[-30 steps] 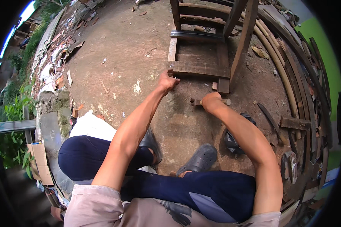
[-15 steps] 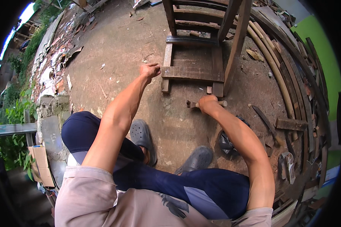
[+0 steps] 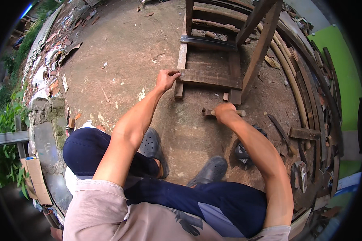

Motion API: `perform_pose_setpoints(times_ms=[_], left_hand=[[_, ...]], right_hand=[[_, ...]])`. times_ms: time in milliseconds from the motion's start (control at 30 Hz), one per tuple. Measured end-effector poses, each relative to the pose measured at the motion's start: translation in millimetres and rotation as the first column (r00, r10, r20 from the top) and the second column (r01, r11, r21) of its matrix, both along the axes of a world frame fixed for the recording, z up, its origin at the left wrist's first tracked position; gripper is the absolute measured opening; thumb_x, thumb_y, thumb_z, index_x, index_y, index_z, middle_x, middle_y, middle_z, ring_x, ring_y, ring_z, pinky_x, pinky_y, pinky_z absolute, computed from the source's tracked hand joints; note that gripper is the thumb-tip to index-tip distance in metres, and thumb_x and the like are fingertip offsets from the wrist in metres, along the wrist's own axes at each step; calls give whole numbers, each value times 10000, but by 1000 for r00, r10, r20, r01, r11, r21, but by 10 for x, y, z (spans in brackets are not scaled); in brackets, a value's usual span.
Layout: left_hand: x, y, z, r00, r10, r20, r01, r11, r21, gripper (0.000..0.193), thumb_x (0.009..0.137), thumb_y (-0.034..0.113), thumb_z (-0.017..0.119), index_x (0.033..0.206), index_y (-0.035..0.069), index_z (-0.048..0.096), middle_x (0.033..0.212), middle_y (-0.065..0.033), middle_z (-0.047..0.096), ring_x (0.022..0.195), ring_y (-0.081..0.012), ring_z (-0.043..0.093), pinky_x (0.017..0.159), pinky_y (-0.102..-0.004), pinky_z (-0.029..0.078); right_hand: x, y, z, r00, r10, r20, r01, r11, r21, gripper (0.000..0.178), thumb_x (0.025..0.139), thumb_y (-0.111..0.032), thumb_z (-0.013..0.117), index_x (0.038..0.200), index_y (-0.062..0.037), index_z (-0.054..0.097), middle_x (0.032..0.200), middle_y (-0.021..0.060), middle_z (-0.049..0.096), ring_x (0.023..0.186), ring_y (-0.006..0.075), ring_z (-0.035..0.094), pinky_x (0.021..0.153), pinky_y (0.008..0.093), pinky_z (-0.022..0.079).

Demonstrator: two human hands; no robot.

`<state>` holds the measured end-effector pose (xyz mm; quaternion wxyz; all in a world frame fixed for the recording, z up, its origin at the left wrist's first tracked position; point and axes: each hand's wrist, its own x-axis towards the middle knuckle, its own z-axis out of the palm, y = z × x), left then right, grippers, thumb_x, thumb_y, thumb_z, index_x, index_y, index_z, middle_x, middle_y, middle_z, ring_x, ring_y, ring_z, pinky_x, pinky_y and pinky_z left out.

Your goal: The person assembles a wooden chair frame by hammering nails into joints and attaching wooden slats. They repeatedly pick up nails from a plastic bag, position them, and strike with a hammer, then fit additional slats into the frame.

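Brown wood: the board (image 3: 213, 78) lies across the frame (image 3: 182, 56), its left end right at the fingers (image 3: 175, 74) of the left hand (image 3: 165, 81); these are pinched narrow, though I cannot tell whether they grip it. The right hand (image 3: 225, 113) has its fingers wrapped round the hammer (image 3: 207, 112), near the frame. Half a second ago the left hand was curled just off the board's end; now its fingertips reach it.
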<state>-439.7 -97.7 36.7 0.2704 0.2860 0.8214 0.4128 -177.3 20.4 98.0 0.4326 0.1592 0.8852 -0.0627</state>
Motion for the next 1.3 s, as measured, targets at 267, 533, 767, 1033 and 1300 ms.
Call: perform_pose_setpoints(times_ms=[267,533,767,1033,1300], left_hand=[[-29,-38,-89,995,-8,104,1,998,69,248,893,217,718,1056,34,755,932,-86,765,802,-135,701,740,-275,542],[-56,-49,-92,988,1,151,-19,993,117,249,894,208,723,1062,26,751,953,-97,764,839,-138,714,768,-278,548],[-52,-39,-138,984,12,178,-35,991,129,252,890,212,727,1067,34,752,948,-99,765,833,-154,717,783,-286,548],[-4,-38,-110,993,-34,-111,46,993,106,232,909,210,715,1055,33,749,958,-114,760,854,-163,726,768,-292,560],[207,-97,-131,910,56,-412,31,979,202,231,902,237,709,1014,37,742,959,-172,729,854,-321,718,738,-387,556]], right_hand=[[38,-33,-72,999,13,-49,-11,999,32,274,806,-166,698,1070,-112,751,1138,101,725,1062,255,700,845,365,568],[-11,-50,-100,1000,-13,14,12,999,48,283,796,-166,689,1066,-108,748,1133,96,726,1060,251,699,838,366,567],[-46,-51,-46,998,-33,48,31,998,56,291,781,-161,693,1062,-107,749,1127,100,725,1062,254,696,857,361,563],[10,98,155,993,-111,49,113,992,-50,313,819,-211,680,1059,-13,710,1087,168,714,1024,294,696,823,383,563],[-341,85,780,665,-531,-525,380,846,-374,365,894,-220,604,1131,53,560,929,299,679,896,455,672,804,516,514]])
